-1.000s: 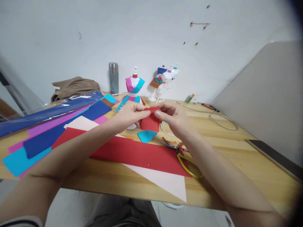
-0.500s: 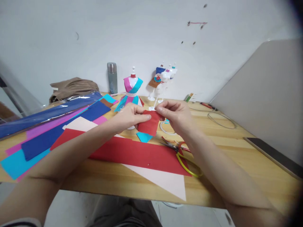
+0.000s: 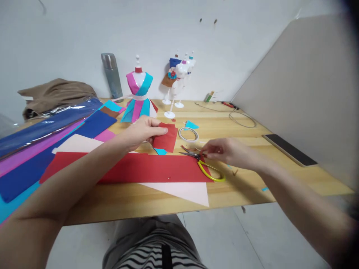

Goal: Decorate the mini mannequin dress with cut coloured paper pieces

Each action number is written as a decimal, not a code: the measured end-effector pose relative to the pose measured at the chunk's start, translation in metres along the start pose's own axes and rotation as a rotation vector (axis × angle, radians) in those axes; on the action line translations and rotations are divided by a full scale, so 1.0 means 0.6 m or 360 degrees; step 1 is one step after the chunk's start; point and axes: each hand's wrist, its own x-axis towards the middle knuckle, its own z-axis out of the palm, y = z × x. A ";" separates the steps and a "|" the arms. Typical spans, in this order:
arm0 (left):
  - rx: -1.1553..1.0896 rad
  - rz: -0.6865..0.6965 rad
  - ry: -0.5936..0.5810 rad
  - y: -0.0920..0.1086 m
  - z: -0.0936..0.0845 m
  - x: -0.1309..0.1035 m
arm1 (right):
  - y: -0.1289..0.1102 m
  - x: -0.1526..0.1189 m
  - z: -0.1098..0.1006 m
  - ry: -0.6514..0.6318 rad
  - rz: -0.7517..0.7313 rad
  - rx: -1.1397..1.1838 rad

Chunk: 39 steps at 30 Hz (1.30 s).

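My left hand (image 3: 144,132) pinches a small red piece of paper or cloth (image 3: 165,138) between thumb and fingers, above the table. At the scissors (image 3: 211,171), my right hand (image 3: 224,151) has its fingertips closed around the reddish handle. Their yellow handle loop lies over the right end of a long red strip (image 3: 157,170), with the dark blades pointing left. Under that strip is a pale pink sheet (image 3: 185,190). A white ring of tape (image 3: 188,134) lies just beyond the scissors, and a cyan scrap (image 3: 160,151) shows below the held red piece.
Behind my left hand stands a mini dress form (image 3: 139,91) in pink and cyan strips; several others are farther back. Coloured sheets (image 3: 95,123) spread left beside a flask (image 3: 112,76) and brown cloth (image 3: 58,93). A phone (image 3: 290,149) and cable (image 3: 242,117) lie right.
My right hand has left the red piece and moved down and right to the scissors. My left hand still holds the piece. The view has shifted right and down.
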 end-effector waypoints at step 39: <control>-0.0146 -0.0121 -0.0353 -0.095 0.062 0.019 | -0.034 -0.018 0.017 -0.0537 -0.0279 0.0619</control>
